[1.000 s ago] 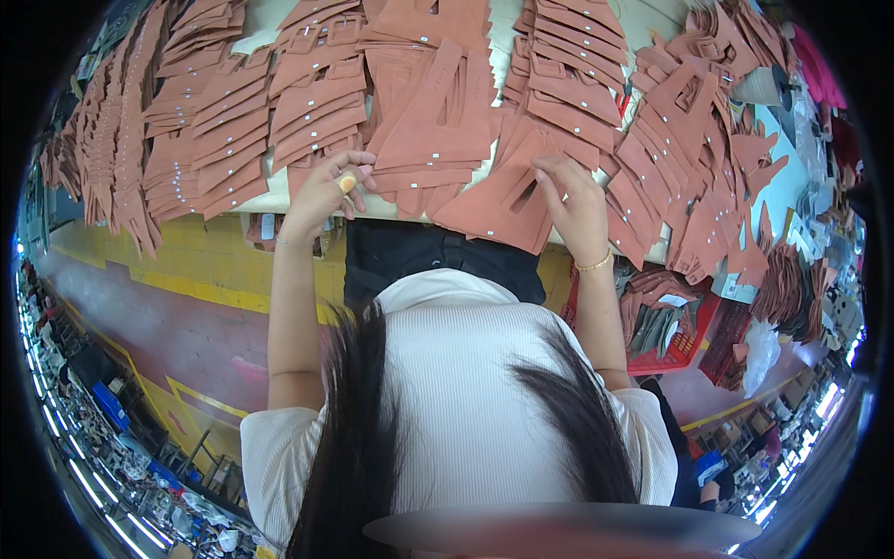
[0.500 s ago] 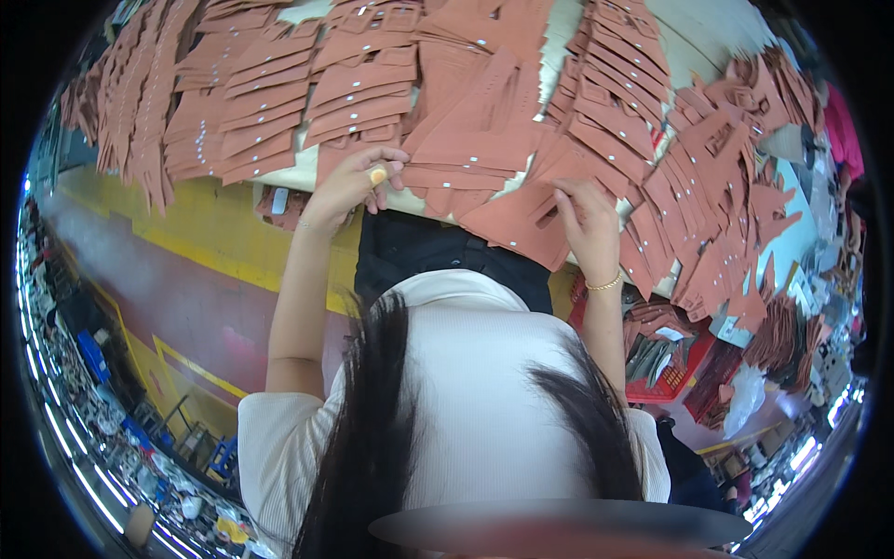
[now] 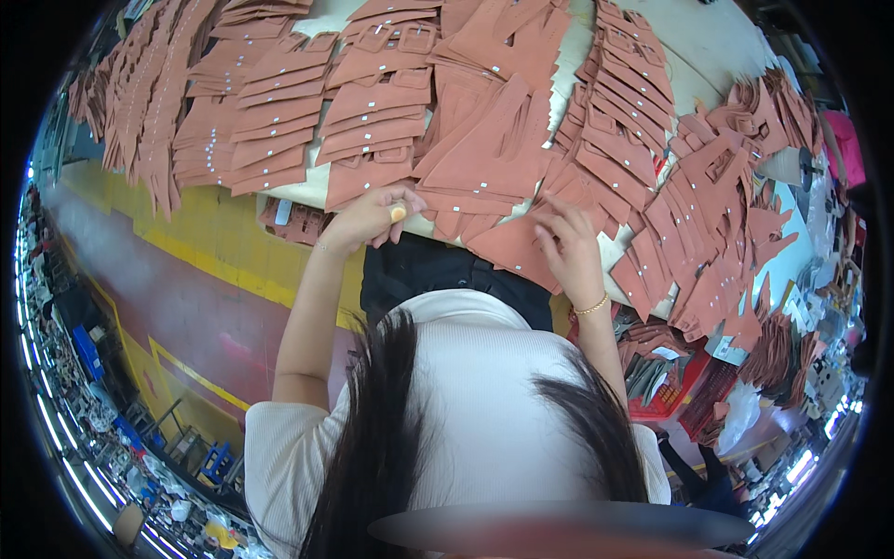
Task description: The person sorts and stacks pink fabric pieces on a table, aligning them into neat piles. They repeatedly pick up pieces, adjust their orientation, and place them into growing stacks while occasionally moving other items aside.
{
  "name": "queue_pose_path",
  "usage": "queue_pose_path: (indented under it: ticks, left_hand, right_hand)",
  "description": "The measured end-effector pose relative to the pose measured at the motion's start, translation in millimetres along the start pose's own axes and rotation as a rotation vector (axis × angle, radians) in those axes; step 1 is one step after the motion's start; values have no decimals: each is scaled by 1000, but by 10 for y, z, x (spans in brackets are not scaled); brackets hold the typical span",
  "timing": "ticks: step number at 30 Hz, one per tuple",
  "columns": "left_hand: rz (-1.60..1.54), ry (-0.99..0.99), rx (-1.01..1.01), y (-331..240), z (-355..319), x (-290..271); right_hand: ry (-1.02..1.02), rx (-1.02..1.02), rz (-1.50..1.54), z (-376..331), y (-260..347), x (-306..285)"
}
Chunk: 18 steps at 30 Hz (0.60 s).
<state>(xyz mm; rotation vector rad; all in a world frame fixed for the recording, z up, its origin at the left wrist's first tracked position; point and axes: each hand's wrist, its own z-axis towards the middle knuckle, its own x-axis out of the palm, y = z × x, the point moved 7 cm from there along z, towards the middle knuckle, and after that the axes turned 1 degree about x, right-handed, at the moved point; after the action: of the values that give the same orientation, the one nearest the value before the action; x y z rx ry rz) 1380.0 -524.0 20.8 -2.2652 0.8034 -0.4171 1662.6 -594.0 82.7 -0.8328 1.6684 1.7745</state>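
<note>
Salmon-coloured flat cut pieces, leather-like with small white labels, lie in overlapping rows on the pale table. My left hand (image 3: 386, 214) is at the table's front edge, fingers curled and thumb and fingertips together beside a stack of pieces (image 3: 463, 204). A round yellow thing (image 3: 399, 212) sits on one of its fingers; whatever the fingertips pinch is too small to make out. My right hand (image 3: 570, 250) rests its slightly bent, parted fingers over a piece (image 3: 507, 247) that juts past the front edge. Larger slotted pieces (image 3: 494, 140) lie just beyond both hands.
More rows of cut pieces (image 3: 279, 112) cover the table's left. Fanned piles (image 3: 703, 200) spread over the right side. Beneath the right side stands a red crate (image 3: 684, 391) holding pieces. Left of me are a dark red floor (image 3: 205, 298) and yellow bands.
My view has shifted, so the table's pieces appear lower. The right hand has moved left over the jutting piece. My left hand stays beside the same stack, fingers still curled.
</note>
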Motion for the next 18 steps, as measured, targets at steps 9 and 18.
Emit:
queue_pose_path:
  ticks: [9,18]
  left_hand:
    - [112,5,-98,19,5,-45]
    - [115,14,-95,-90,58,-5]
  right_hand:
    - [101,-1,-57,-47,9,167]
    - [52,-4,-16,-80,-27,133]
